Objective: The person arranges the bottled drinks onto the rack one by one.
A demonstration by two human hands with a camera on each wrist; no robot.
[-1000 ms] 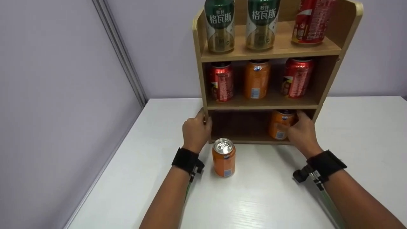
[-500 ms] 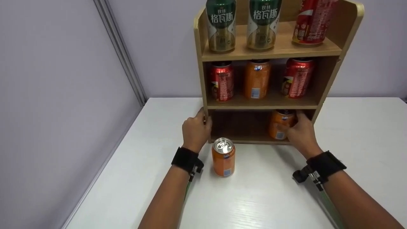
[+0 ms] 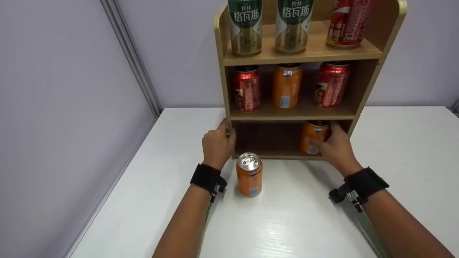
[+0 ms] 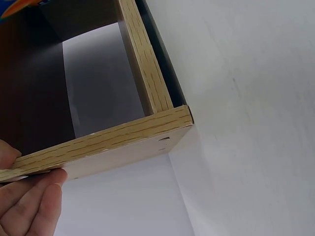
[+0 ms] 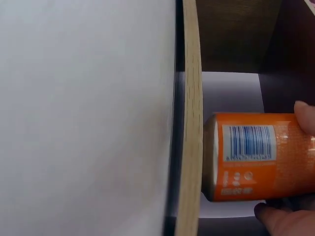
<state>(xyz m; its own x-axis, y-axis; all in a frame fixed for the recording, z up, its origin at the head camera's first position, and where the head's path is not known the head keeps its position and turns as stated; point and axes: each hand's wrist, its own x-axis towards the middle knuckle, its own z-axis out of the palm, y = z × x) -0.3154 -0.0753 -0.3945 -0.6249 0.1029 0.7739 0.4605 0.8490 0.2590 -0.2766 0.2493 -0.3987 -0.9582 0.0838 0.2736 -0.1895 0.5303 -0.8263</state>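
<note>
My right hand (image 3: 336, 147) grips an orange soda can (image 5: 246, 157) that stands in the bottom compartment of a wooden shelf (image 3: 292, 117), near its right side. In the right wrist view the thumb and fingers lie on opposite sides of this can. My left hand (image 3: 217, 145) pinches the shelf's left side panel (image 4: 98, 145) low down, thumb inside and fingers outside. A second orange can (image 3: 249, 175) stands upright on the table in front of the shelf, to the right of my left wrist.
Green-and-gold cans (image 3: 245, 28) and a red can (image 3: 349, 23) stand on the top shelf. Red cans (image 3: 247, 89) flank an orange can (image 3: 287, 86) on the middle shelf. A grey wall (image 3: 71, 107) borders the white table (image 3: 287, 222) on the left.
The head view has shifted slightly, so everything appears a little higher and further left. Both hands keep their holds, and the cans stay in their places.
</note>
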